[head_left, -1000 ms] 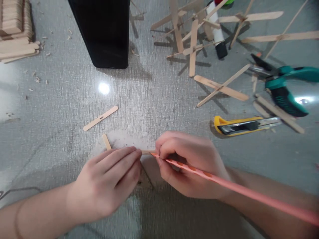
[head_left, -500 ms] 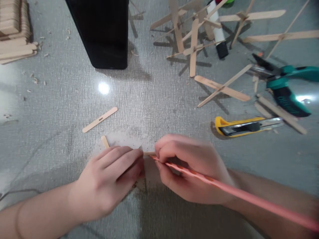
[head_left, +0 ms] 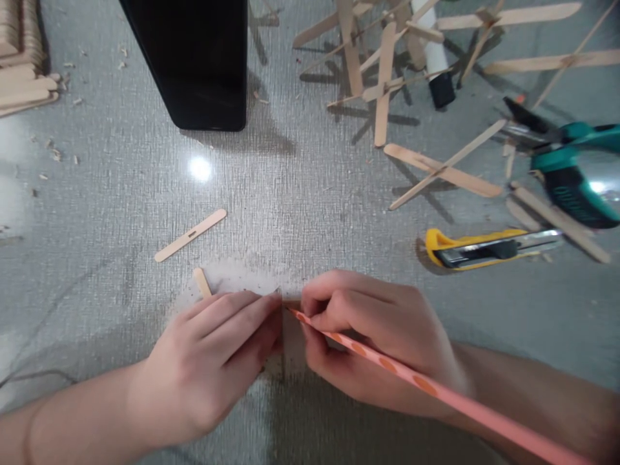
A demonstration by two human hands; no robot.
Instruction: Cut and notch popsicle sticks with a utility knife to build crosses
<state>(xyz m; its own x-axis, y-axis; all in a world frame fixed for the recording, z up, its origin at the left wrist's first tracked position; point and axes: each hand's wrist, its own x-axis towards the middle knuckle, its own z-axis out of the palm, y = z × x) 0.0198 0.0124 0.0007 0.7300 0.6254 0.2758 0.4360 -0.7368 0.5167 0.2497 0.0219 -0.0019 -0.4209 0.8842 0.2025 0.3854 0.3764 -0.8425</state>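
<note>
A pink pencil with orange dots [head_left: 368, 352] is pinched in my right hand [head_left: 378, 345], its tip pointing left into the gap between my hands. In that gap shows a short stretch of a wooden craft stick [head_left: 291, 302], with the pencil tip just beside it. My left hand [head_left: 208, 361] is closed over the left part of this stick, whose ends are hidden by my fingers. Past my left knuckles pokes the end of another craft stick [head_left: 202, 282]. A craft stick with a small slot in its middle [head_left: 190, 235] lies farther up.
A black phone-like device [head_left: 208, 71] stands at the back. Crossed craft sticks [head_left: 443, 171] and a white tube with black cap [head_left: 438, 71] lie at the upper right. Nearer are pliers [head_left: 557, 155] and a yellow utility knife [head_left: 484, 248]. Craft sticks are stacked [head_left: 26, 87] upper left.
The pencil tip has shifted slightly left and down, and my right hand has lowered a little with it. The camera view has moved slightly. Both grips stay closed.
</note>
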